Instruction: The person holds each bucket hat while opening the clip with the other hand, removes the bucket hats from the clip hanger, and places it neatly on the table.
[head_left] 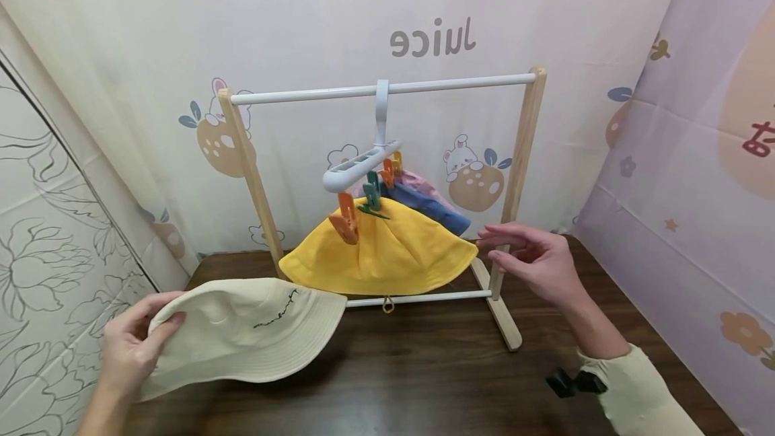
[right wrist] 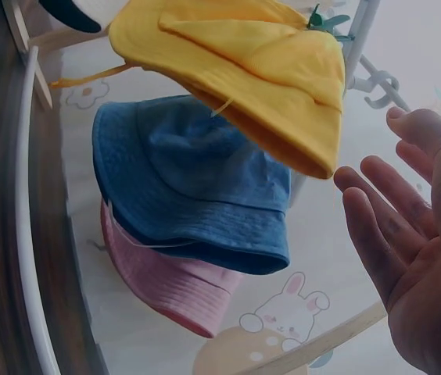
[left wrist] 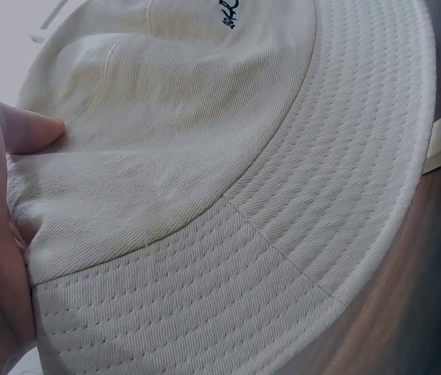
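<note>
My left hand (head_left: 136,342) grips a cream bucket hat (head_left: 236,328) with dark stitched lettering, thumb on the crown's near side. The hat is held at the left, over the table. Beside the right end of the yellow hat's brim, my right hand (head_left: 535,261) is raised with loosely bent fingers and nothing in them. The yellow bucket hat (head_left: 387,254) hangs from a grey-white clip hanger (head_left: 357,167). Behind it hang a blue hat (right wrist: 197,172) and a pink hat (right wrist: 173,281). An orange clip (head_left: 345,217) at the hanger's near end hangs in front of the yellow hat.
The hanger hooks over the white top bar (head_left: 315,94) of a rack with wooden posts (head_left: 523,147). A lower bar (head_left: 436,297) and a wooden foot (head_left: 499,315) stand on the dark wood table (head_left: 387,375). Printed curtains (head_left: 303,19) surround it.
</note>
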The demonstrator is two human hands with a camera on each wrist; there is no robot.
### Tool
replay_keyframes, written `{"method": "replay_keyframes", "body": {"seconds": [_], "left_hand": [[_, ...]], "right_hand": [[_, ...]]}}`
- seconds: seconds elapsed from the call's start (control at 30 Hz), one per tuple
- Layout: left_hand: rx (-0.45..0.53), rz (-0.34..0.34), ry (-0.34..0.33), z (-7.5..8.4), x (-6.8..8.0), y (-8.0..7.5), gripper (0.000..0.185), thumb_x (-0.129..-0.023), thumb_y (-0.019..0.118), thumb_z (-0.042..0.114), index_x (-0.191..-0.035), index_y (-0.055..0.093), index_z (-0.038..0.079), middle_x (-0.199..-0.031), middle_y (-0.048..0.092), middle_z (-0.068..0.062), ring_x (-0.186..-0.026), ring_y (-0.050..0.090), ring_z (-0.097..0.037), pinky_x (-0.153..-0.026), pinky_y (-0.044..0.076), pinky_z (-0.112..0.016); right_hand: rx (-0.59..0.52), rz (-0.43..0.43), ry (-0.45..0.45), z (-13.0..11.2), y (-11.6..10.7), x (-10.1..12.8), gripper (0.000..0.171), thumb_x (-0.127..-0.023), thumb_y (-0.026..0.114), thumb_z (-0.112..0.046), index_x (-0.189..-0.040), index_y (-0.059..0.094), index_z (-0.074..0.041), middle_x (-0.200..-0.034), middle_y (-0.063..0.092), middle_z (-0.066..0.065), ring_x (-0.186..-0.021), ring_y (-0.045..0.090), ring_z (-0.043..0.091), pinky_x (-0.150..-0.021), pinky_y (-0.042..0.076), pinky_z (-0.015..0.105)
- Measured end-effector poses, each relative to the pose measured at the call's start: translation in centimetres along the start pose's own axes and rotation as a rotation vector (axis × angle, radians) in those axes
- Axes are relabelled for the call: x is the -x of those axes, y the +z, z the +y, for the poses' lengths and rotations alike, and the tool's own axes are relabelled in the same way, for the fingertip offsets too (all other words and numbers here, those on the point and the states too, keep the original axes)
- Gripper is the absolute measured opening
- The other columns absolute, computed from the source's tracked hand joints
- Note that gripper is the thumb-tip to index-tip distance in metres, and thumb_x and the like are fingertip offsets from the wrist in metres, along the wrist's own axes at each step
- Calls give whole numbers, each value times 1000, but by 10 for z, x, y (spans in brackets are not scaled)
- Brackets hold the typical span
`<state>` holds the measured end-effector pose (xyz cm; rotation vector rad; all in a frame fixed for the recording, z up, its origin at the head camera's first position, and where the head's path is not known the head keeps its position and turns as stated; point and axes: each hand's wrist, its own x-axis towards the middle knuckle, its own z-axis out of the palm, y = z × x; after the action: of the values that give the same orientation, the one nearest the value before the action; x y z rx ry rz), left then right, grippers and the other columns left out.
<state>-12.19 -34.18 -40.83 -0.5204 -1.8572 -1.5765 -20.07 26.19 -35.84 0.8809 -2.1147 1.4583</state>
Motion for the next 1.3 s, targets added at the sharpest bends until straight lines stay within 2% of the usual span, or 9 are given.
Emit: {"method": "replay_keyframes", "body": {"seconds": [0.13,0.27,0.47,0.63,0.73,1.07,1.3], "left_hand": [[-5,2,-10,0,0,-7,55,-82,56,-39,-113,82,-2,-101,85,16,-75,69,7,-61,49,-12],[13,12,8,-5,0,-16,58,-80,54,-41,-114,82,-2,-102,86,13,-74,68,5,-59,47,-13],[2,111,-76,-9,5,-27,57,-80,54,-42,-111,83,-2,-96,86,7,-71,67,1,-57,45,-16],[-77,148,-123,-7,6,-37,54,-82,57,-41,-110,82,-3,-97,87,9,-72,70,2,-61,49,-12],[-80,144,-117,-8,6,-43,55,-81,56,-41,-111,82,-3,-99,87,9,-74,72,3,-63,52,-10],[-124,133,-152,-11,2,-57,55,-82,58,-38,-111,84,2,-93,86,13,-68,69,4,-59,50,-11],[-155,34,-138,-14,-3,-64,57,-84,60,-36,-115,84,6,-96,86,17,-72,70,5,-59,50,-14]], "right_hand": [[8,10,4,0,-1,1,41,-92,76,23,-132,71,17,-123,84,-20,-100,84,1,-67,65,18],[20,23,9,1,-1,3,43,-91,76,23,-133,74,12,-123,84,-19,-103,84,2,-68,65,19],[21,18,3,3,-4,3,45,-91,76,23,-134,74,11,-125,84,-19,-105,84,3,-68,66,20],[20,10,7,4,-6,4,46,-92,75,22,-136,73,9,-126,84,-20,-106,84,1,-68,66,20],[2,19,14,4,-6,4,47,-92,75,24,-136,74,8,-125,85,-18,-104,84,1,-69,66,20],[-19,38,18,2,-5,4,46,-92,74,25,-134,75,8,-122,86,-14,-101,84,1,-67,65,19],[-13,34,18,2,-5,4,45,-93,74,24,-135,75,9,-123,85,-15,-102,84,0,-67,65,19]]}}
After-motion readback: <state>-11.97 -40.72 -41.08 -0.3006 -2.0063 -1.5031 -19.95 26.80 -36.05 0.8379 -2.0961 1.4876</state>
